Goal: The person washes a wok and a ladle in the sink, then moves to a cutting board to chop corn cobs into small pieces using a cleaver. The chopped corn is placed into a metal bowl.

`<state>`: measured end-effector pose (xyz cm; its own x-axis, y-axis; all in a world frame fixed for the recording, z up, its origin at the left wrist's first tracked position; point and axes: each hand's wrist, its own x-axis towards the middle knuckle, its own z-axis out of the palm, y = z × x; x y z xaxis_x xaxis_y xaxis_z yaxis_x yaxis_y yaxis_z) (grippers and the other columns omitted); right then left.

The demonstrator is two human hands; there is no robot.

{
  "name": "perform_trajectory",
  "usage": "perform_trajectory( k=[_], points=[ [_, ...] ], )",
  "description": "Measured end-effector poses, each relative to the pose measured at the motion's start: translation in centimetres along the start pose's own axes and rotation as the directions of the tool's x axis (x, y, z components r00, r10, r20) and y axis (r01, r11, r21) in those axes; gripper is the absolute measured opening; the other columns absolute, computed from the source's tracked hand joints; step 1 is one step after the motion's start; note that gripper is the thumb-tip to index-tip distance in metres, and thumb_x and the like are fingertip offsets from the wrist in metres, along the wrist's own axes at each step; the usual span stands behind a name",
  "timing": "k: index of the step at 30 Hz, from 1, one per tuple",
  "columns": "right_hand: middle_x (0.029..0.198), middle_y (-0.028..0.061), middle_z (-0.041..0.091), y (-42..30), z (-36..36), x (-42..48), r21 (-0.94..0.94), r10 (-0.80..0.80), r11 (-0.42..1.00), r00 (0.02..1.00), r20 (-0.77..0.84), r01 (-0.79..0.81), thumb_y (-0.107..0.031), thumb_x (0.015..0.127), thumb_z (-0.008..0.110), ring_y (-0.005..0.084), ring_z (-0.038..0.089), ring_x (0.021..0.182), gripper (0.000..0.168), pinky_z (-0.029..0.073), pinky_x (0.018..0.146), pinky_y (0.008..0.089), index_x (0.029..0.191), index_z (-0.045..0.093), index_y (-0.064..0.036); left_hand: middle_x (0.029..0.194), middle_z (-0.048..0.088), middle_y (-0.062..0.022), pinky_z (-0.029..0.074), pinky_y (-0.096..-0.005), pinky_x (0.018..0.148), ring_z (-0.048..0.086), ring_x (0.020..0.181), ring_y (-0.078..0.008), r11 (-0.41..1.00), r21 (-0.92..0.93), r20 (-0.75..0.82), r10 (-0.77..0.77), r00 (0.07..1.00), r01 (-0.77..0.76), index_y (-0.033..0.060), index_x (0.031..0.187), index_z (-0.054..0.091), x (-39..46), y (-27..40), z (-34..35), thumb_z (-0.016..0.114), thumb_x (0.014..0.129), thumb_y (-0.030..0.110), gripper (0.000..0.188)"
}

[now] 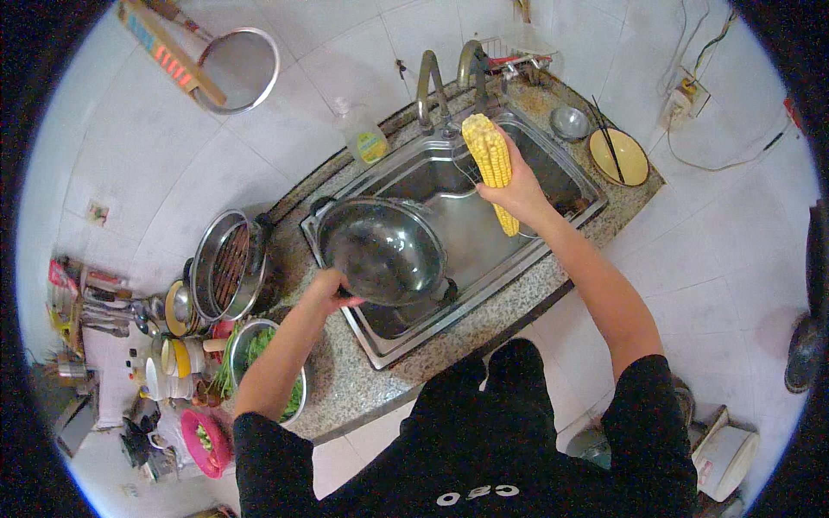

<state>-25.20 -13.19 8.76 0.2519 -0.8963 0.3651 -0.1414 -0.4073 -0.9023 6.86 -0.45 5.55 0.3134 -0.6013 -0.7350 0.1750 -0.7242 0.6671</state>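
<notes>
My right hand [522, 194] is wrapped around a husked ear of yellow corn [489, 155], held over the right part of the steel sink [463, 220]. The corn stands out above and below the grip. At the left end of the sink, my left hand [326, 290] grips the near left edge of a wide metal pot [382, 249] with dark side handles. Its shiny inside shows no food. The pot covers part of the left basin, and my left fingertips are partly hidden at its edge.
Two curved faucets [431, 87] rise behind the sink beside a soap bottle [368, 142]. A yellow bowl [618, 155] with chopsticks and a small metal bowl [570, 123] sit right. Left are a steamer pot [228, 265] and a basin of leafy greens [298, 398].
</notes>
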Motion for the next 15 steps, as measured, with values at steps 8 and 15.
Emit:
perform_trajectory(
  k=[8, 15],
  points=[
    [0.118, 0.0160, 0.043, 5.5, -2.1, 3.8, -0.110, 0.014, 0.994, 0.958, 0.285, 0.018, -0.007, 0.054, 0.062, 0.0276, 0.043, 0.109, 0.083, 0.033, 0.092, 0.0319, 0.129, 0.026, -0.008, 0.104, 0.045, -0.0247, 0.053, -0.0513, 0.052, 0.054, 0.083, -0.0395, 0.841, 0.529, -0.172, 0.243, 0.955, -0.118, -0.0009, 0.116, 0.023, 5.2, 6.7, 7.1, 0.046, 0.072, 0.001, 0.050],
    [0.113, 0.0177, 0.047, 8.0, -2.4, 9.0, -0.352, 0.348, 0.922, 0.747, 0.567, -0.162, -0.011, 0.054, 0.064, 0.0273, 0.048, 0.101, 0.083, 0.037, 0.087, 0.0311, 0.128, 0.028, -0.008, 0.112, 0.038, -0.0262, 0.048, -0.0381, 0.071, 0.050, 0.091, -0.0415, 0.352, 0.935, -0.266, 0.634, 0.726, 0.036, 0.0041, 0.131, 0.008, -1.1, 9.5, 10.8, 0.052, 0.069, -0.001, 0.077]
  ],
)
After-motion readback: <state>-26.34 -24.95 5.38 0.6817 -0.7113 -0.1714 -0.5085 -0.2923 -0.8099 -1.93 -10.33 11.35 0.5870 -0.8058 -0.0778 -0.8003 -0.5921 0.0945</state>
